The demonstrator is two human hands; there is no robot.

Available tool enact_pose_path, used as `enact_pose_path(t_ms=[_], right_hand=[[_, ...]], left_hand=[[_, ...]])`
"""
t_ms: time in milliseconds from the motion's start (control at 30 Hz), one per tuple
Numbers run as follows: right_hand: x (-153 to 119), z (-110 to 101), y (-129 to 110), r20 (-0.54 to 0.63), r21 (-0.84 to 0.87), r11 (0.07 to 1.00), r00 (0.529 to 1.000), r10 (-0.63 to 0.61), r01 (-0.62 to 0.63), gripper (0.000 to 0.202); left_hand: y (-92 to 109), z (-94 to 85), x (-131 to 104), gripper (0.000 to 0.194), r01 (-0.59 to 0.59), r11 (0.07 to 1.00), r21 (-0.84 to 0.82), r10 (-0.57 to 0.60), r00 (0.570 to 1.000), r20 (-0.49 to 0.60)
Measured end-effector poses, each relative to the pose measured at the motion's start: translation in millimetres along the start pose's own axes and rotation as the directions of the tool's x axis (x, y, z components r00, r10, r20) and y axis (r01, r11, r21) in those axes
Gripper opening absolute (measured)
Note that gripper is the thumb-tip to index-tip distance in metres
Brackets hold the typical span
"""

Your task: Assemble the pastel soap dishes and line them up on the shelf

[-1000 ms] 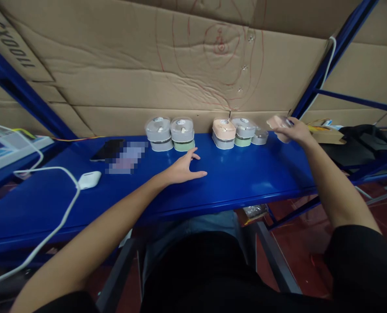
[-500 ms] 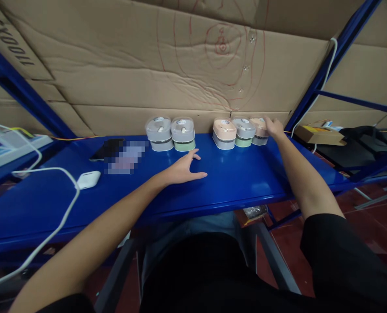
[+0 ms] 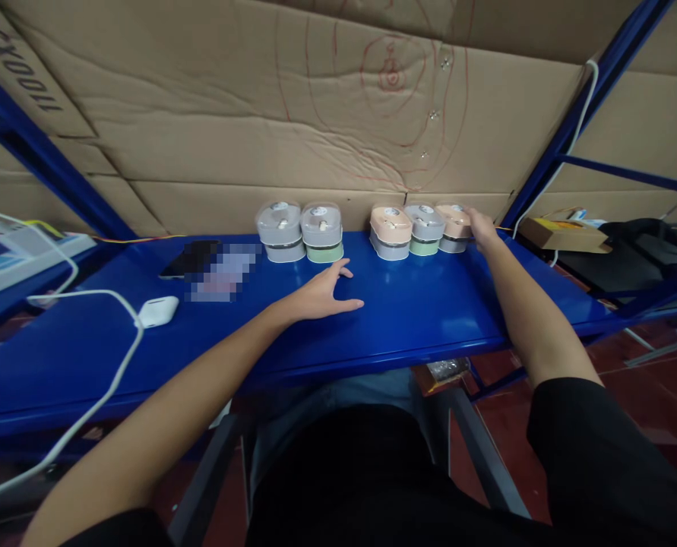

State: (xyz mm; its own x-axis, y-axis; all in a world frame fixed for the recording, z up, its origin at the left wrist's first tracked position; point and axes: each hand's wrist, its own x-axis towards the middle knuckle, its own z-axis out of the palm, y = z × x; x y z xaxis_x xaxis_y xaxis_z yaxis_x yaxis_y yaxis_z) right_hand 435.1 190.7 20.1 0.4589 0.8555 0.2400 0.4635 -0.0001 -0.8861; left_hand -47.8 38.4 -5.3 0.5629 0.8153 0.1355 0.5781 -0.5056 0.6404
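Note:
My left hand (image 3: 323, 295) rests low over the blue tabletop, thumb and fingers spread, with nothing in it. Just behind it stand a grey lidded container (image 3: 281, 228) and a grey-topped container with a green base (image 3: 322, 232), side by side. To the right, three more two-tier containers form a touching row: one peach over grey (image 3: 391, 230), one grey over green (image 3: 425, 228), and a second peach-over-grey one (image 3: 454, 226). Against the right side of that end container lies my right hand (image 3: 484, 229), fingers extended and partly hidden.
A white earbud case (image 3: 159, 311) and a dark flat device (image 3: 193, 258) lie on the blue table (image 3: 406, 319), left. A white cable (image 3: 115, 365) crosses that side. Cardboard (image 3: 213, 137) backs the table. An open carton (image 3: 566, 234) sits beyond the right blue post (image 3: 566, 129).
The row of three containers has slid slightly left, with my right hand against its right end, narrowing the gap to the left pair. My left hand has hardly moved.

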Motion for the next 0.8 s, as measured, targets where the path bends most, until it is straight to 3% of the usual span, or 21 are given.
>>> enact_pose_path(t_ms=[100, 200, 500, 800], right_hand=[[-9.0, 6.3, -9.3, -0.035, 0.088, 0.99, 0.993, 0.11, -0.106, 0.036], [-18.9, 12.9, -19.4, -0.006, 0.118, 0.983, 0.99, 0.141, -0.14, 0.035], [-37.5, 27.8, -35.6, 0.119, 0.087, 0.989, 0.987, 0.112, -0.123, 0.051], [-44.0, 32.8, -39.6, 0.176, 0.062, 0.993, 0.98, 0.09, -0.102, 0.052]], left_hand=[[-1.8, 0.4, 0.3, 0.117, 0.001, 1.0, -0.003, -0.001, 1.0, 0.002], [-4.1, 0.7, 0.6, 0.115, -0.018, 1.0, -0.005, 0.018, 1.0, 0.001], [-0.9, 0.6, -0.1, 0.115, -0.012, 1.0, 0.007, 0.012, 1.0, 0.004], [6.3, 0.9, -1.9, 0.108, -0.015, 0.998, 0.067, 0.016, 1.0, -0.016]])
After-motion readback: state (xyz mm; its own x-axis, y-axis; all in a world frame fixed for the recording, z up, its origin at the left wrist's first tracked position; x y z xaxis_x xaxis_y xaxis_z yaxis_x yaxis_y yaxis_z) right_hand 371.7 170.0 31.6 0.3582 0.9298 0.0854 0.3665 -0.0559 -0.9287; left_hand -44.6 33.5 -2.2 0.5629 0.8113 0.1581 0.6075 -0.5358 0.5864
